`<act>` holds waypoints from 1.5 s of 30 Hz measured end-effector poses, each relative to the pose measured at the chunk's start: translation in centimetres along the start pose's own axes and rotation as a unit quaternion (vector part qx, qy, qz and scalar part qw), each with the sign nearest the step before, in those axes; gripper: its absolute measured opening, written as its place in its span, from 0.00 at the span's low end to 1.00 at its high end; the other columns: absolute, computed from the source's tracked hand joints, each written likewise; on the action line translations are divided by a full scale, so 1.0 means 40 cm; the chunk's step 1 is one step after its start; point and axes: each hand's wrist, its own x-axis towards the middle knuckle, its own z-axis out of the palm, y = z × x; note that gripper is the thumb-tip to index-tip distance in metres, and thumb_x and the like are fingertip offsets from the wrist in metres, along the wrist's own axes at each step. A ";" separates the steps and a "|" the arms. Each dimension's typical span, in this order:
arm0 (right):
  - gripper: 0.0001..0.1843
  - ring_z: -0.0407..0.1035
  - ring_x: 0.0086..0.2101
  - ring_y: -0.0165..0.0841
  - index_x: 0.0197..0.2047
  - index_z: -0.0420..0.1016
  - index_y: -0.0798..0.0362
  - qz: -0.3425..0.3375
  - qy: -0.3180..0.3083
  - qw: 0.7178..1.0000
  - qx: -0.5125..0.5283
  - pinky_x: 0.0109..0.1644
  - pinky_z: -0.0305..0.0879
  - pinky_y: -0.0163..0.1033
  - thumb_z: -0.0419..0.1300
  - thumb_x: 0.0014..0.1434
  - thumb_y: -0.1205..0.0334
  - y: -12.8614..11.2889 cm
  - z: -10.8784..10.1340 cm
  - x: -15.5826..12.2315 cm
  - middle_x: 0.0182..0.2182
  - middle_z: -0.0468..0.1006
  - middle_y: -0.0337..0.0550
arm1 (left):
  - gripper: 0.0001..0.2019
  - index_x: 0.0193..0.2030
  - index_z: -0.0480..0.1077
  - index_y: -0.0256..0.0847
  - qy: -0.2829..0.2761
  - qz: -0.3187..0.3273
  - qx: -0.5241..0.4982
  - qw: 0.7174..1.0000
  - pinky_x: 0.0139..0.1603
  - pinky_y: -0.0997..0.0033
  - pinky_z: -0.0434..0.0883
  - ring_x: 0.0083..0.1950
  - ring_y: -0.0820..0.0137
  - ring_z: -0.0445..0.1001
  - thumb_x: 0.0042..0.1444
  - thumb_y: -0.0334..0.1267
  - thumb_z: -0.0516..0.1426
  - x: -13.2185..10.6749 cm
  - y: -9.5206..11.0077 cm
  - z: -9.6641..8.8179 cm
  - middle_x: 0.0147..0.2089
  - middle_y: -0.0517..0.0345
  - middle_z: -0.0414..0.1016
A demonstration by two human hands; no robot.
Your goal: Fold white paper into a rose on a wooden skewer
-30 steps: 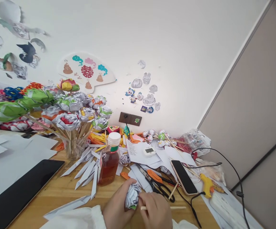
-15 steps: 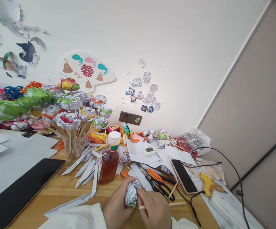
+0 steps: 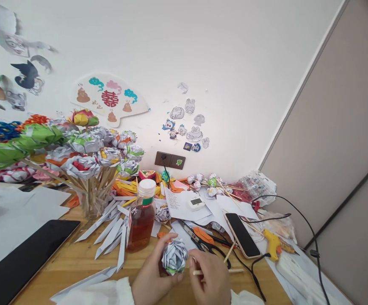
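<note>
My left hand [image 3: 150, 273] curls around a folded paper flower [image 3: 175, 255], white with a little green at its base. The flower faces up toward me, above the wooden table [image 3: 107, 277]. My right hand [image 3: 211, 275] is closed around a thin wooden stick [image 3: 237, 270], whose pale near end pokes out past the fingers. The thumb and forefinger of that hand are at the flower's right edge; whether they pinch a petal I cannot tell. Black scissors [image 3: 199, 242] lie just beyond the right hand.
A bottle of amber liquid [image 3: 141, 224] stands beyond my left hand, near folded paper strips [image 3: 109, 237]. Paper flowers [image 3: 85, 165] fill a clear container at left, behind a black tablet [image 3: 28, 262]. At right are a phone [image 3: 242, 235], yellow glue gun [image 3: 272, 243] and cables.
The flower has turned so its petals show more fully, and the left fingers have opened out around it. My right hand has drawn slightly right with the stick. The view has shifted slightly.
</note>
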 end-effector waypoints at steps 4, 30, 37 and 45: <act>0.15 0.66 0.19 0.29 0.30 0.70 0.54 -0.024 0.012 0.999 -0.019 0.23 0.58 0.32 0.45 0.58 0.62 -0.005 0.000 0.008 0.16 0.70 0.39 | 0.26 0.48 0.57 0.42 -0.031 -0.010 0.010 0.999 0.41 0.73 0.66 0.42 0.67 0.69 0.40 0.29 0.58 -0.003 -0.001 0.003 0.41 0.57 0.68; 0.12 0.63 0.18 0.29 0.26 0.70 0.54 -0.020 0.032 0.996 -0.075 0.23 0.52 0.34 0.49 0.57 0.64 0.002 0.026 -0.015 0.15 0.67 0.39 | 0.36 0.51 0.60 0.48 0.037 0.147 0.320 0.935 0.51 0.68 0.64 0.51 0.67 0.64 0.35 0.13 0.45 -0.020 -0.029 0.001 0.48 0.57 0.66; 0.13 0.64 0.19 0.29 0.28 0.70 0.55 -0.035 0.024 0.996 -0.078 0.23 0.54 0.33 0.47 0.58 0.64 0.002 0.026 -0.013 0.15 0.67 0.39 | 0.36 0.51 0.60 0.49 0.026 0.123 0.333 0.935 0.50 0.67 0.65 0.50 0.67 0.65 0.35 0.14 0.45 -0.019 -0.017 0.002 0.48 0.56 0.66; 0.16 0.64 0.18 0.30 0.30 0.71 0.56 -0.055 -0.001 0.995 -0.081 0.22 0.54 0.33 0.43 0.60 0.65 -0.003 0.017 -0.005 0.16 0.68 0.40 | 0.37 0.52 0.60 0.49 0.025 0.136 0.329 0.934 0.51 0.67 0.64 0.50 0.67 0.65 0.35 0.14 0.45 -0.020 -0.023 0.002 0.47 0.56 0.67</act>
